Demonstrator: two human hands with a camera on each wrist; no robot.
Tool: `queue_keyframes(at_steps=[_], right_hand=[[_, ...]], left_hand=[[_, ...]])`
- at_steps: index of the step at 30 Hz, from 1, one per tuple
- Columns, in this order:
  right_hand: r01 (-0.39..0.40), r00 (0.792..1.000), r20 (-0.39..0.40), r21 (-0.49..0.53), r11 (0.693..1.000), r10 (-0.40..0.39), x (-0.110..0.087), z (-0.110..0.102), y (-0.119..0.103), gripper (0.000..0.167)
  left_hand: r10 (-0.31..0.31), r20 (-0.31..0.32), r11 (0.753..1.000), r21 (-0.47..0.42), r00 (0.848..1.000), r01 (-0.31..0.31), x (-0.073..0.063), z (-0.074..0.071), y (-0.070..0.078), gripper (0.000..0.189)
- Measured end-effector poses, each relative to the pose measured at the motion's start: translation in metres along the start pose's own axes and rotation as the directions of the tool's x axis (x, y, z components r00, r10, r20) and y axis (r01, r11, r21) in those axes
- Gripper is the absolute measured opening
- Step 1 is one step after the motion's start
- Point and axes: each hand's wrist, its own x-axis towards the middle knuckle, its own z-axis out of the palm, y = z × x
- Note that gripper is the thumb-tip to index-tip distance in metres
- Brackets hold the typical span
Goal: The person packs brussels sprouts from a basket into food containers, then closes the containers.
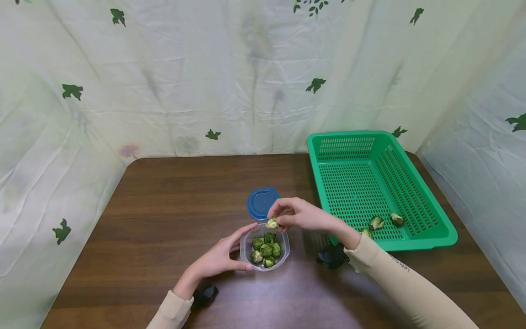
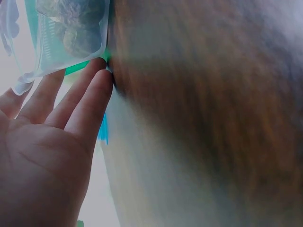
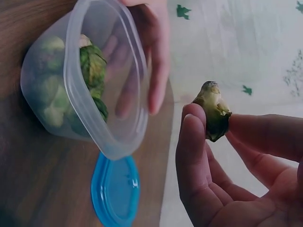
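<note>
A clear plastic container [image 1: 285, 257] stands on the table with several Brussels sprouts [image 1: 266, 249] inside. My left hand [image 1: 218, 257] holds its left side, thumb by the near rim and fingers along the far side. In the left wrist view, the fingers [image 2: 86, 97] lie against the container wall [image 2: 71, 59]. Above the far rim, my right hand [image 1: 302, 214] pinches one Brussels sprout [image 1: 272, 223] between thumb and fingertips. The right wrist view shows that sprout [image 3: 214, 111] with its pale cut end up, apart from the container [image 3: 102, 137].
Behind the container lies a blue lid [image 1: 261, 203]. To the right stands a green slotted basket [image 1: 353, 183] with a few Brussels sprouts [image 1: 376, 222] near its front, partly behind the right forearm. A patterned cloth [image 1: 230, 82] hangs behind the wooden table [image 1: 172, 205].
</note>
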Motion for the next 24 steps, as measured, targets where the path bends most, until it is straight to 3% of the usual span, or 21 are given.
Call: queue_keyframes(at_steps=[13, 24], right_hand=[[-0.040, 0.998, -0.044, -0.146, 0.988, 0.034, 0.009, 0.023, 0.001, 0.011], [-0.054, 0.998, -0.035, -0.200, 0.978, 0.048, 0.014, 0.033, 0.003, 0.012]], left_hand=[[-0.005, 0.004, 1.000, 0.002, 1.000, 0.005, 0.000, 0.000, -0.002, 0.089], [0.037, 0.004, 0.999, 0.007, 0.999, -0.037, 0.000, 0.000, -0.001, 0.087]])
